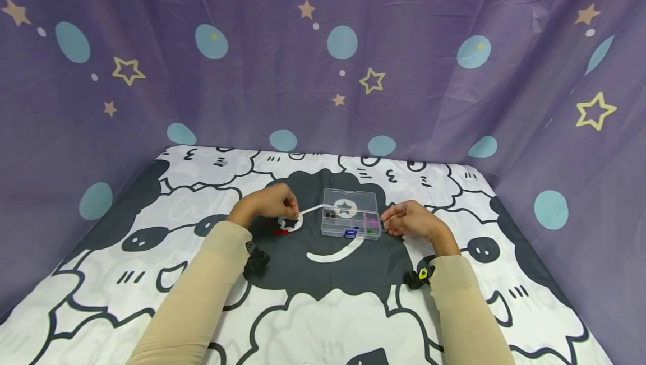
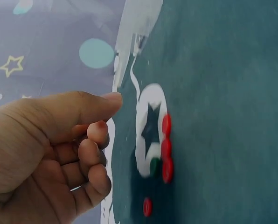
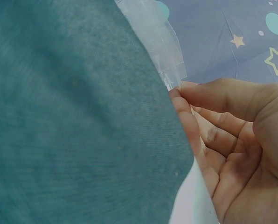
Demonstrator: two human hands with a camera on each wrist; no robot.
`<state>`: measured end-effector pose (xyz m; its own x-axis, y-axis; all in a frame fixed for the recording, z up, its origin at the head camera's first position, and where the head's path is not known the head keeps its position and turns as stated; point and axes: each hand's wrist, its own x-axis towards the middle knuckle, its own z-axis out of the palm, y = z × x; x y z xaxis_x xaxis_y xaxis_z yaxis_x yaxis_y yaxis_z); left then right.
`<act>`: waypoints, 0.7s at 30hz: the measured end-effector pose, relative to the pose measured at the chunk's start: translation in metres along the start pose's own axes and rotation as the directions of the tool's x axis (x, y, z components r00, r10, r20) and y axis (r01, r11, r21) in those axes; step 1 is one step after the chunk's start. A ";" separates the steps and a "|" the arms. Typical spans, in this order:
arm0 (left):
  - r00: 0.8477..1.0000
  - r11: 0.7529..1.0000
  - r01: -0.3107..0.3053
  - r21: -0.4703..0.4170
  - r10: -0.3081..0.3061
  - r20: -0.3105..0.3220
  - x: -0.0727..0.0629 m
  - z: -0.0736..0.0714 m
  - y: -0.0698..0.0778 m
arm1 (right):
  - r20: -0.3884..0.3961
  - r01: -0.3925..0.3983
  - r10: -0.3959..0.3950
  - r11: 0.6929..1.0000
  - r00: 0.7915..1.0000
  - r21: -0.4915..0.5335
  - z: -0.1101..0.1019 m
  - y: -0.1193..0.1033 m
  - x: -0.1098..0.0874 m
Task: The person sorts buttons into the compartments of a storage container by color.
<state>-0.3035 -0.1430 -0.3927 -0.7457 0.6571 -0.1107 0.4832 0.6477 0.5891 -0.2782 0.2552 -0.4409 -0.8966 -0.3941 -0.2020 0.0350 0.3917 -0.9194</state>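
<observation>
A clear plastic compartment box (image 1: 342, 227) lies on the cloth with its lid (image 1: 349, 198) folded back. Small dark, blue, pink and green pieces sit in its compartments. My right hand (image 1: 411, 220) pinches the box's right edge between thumb and forefinger; the right wrist view shows the fingertips (image 3: 177, 95) at the box's corner. Left of the box, my left hand (image 1: 270, 203) hovers over small red discs (image 2: 167, 149), its fingers loosely curled with nothing visible between them. Three red discs lie in a row beside a green disc (image 2: 154, 166). Another red disc (image 2: 148, 206) lies apart.
The printed cloth (image 1: 323, 275) under everything has a dark sheep face in the middle and white ones around it. A purple curtain (image 1: 323, 101) with stars and dots hangs behind and at both sides.
</observation>
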 end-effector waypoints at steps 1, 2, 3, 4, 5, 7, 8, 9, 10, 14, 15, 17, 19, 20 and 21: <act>1.000 1.000 0.001 0.001 -0.001 0.000 -0.002 -0.001 -0.002 | -0.002 -0.004 0.004 1.000 1.000 0.002 0.000 0.000 0.000; 1.000 1.000 0.003 -0.002 -0.003 0.001 -0.004 -0.002 -0.003 | -0.002 -0.003 0.003 1.000 1.000 0.003 0.000 0.000 0.000; 1.000 1.000 0.006 -0.001 -0.006 0.001 -0.006 -0.003 -0.005 | -0.002 -0.002 0.002 1.000 1.000 0.004 0.000 0.000 0.001; 1.000 1.000 0.010 0.002 -0.010 0.000 -0.007 -0.004 -0.007 | 0.000 0.002 -0.002 1.000 1.000 0.002 0.000 0.000 0.001; 1.000 1.000 0.013 0.007 -0.013 0.000 -0.009 -0.005 -0.008 | 0.001 0.005 -0.005 1.000 1.000 0.002 0.000 0.001 0.001; 1.000 1.000 0.012 0.016 -0.012 -0.002 -0.011 -0.006 -0.012 | 0.003 0.010 -0.010 1.000 1.000 0.002 0.000 0.001 0.000; 1.000 1.000 0.013 0.019 -0.013 -0.001 -0.012 -0.007 -0.014 | 0.006 0.013 -0.013 1.000 1.000 0.000 -0.001 0.001 0.000; 1.000 1.000 0.020 0.019 -0.020 0.001 -0.014 -0.008 -0.016 | 0.005 0.012 -0.012 1.000 1.000 0.003 -0.001 0.001 0.000; 1.000 1.000 0.025 0.020 -0.025 0.003 -0.015 -0.009 -0.017 | 0.009 0.016 -0.016 1.000 1.000 0.003 -0.001 0.001 -0.001; 0.999 0.999 0.050 0.002 -0.050 0.020 -0.020 -0.009 -0.023 | 0.010 0.015 -0.015 1.000 1.000 0.005 -0.001 0.001 -0.002; 0.998 0.999 0.053 -0.003 -0.053 0.023 -0.021 -0.008 -0.025 | 0.008 0.015 -0.015 1.000 1.000 0.003 -0.001 0.000 -0.002; 0.998 0.998 0.057 -0.012 -0.057 0.028 -0.022 -0.008 -0.027 | 0.001 0.010 -0.010 1.000 1.000 -0.002 -0.001 0.000 -0.001; 0.998 0.998 0.058 -0.016 -0.058 0.033 -0.023 -0.007 -0.029 | -0.001 0.010 -0.010 1.000 1.000 -0.006 -0.001 0.000 -0.001; 0.998 0.998 0.058 -0.018 -0.058 0.036 -0.024 -0.007 -0.030 | -0.001 0.010 -0.010 1.000 1.000 -0.008 -0.001 0.000 -0.001; 0.997 0.998 0.061 -0.019 -0.060 0.040 -0.025 -0.007 -0.030 | -0.001 0.009 -0.009 1.000 1.000 -0.008 -0.001 0.000 -0.001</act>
<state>-0.3030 -0.1816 -0.4021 -0.7544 0.6317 -0.1783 0.4280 0.6794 0.5960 -0.2780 0.2561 -0.4407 -0.8971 -0.3971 -0.1935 0.0235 0.3944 -0.9187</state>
